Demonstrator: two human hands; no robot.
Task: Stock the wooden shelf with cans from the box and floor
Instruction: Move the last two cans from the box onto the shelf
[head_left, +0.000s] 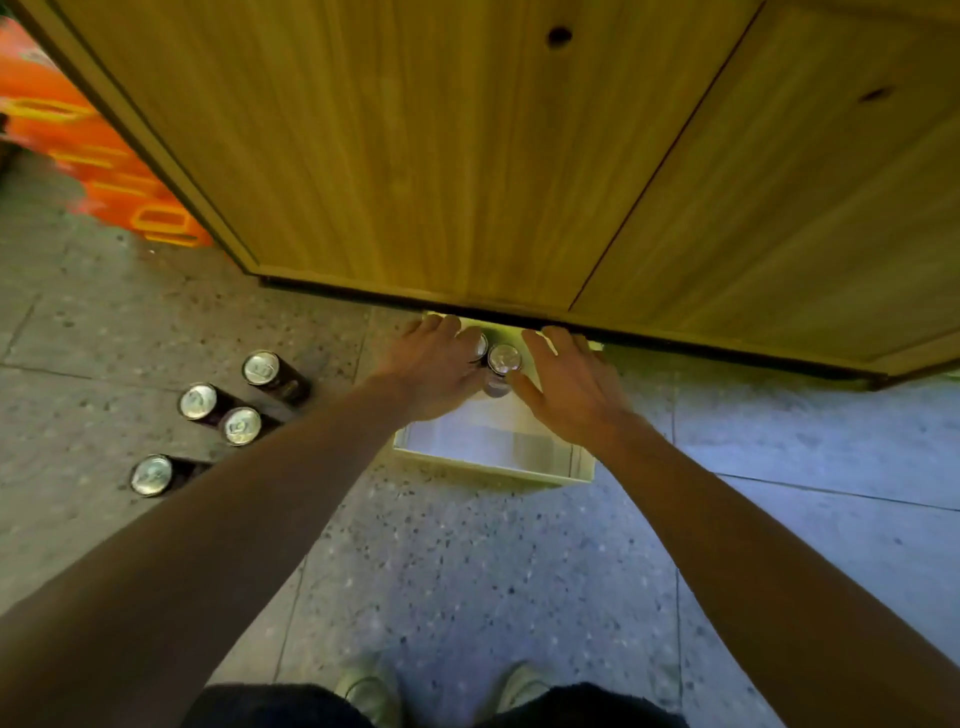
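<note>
The single head-worn camera looked steeply down from above the wooden shelf (467, 156), whose top filled the upper frame close to the lens. Below the shelf's front edge lay the speckled floor (467, 561), much farther away.

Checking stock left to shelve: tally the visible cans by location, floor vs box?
Cans standing on the floor: 4
Cans in the box, between the left hand and right hand: 2
Total visible: 6
</note>
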